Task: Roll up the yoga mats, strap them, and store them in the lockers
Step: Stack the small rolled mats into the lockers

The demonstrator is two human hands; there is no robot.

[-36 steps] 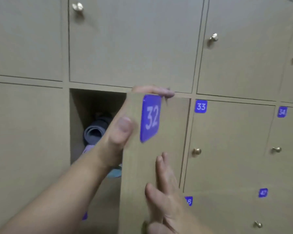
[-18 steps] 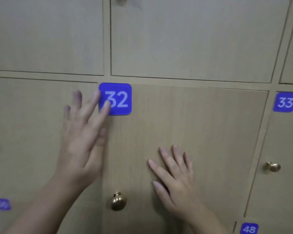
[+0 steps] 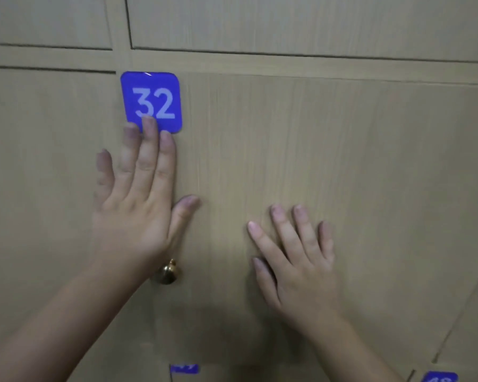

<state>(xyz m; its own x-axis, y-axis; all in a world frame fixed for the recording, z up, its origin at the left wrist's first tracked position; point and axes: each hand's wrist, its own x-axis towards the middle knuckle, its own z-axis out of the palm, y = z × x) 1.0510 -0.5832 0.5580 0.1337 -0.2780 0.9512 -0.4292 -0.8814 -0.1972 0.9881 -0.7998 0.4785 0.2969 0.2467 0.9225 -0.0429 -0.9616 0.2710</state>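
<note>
The wooden locker door [image 3: 329,161] with the blue number plate 32 [image 3: 151,102] is closed flush with its frame. My left hand [image 3: 138,205] lies flat on the door's left edge, fingers straight, fingertips touching the bottom of the plate. My right hand [image 3: 295,257] presses flat on the lower middle of the door, fingers spread. A brass knob [image 3: 167,272] shows just below my left wrist. The rolled mats are hidden behind the door.
More closed wooden lockers surround this one: a row above [image 3: 287,20], one to the left [image 3: 39,175], and a lower row with blue plates [image 3: 439,377] at the bottom edge.
The door of locker 32 swung from half open to fully closed, hiding the rolled mats. My left hand let go of the door's top edge and now lies flat on it.
</note>
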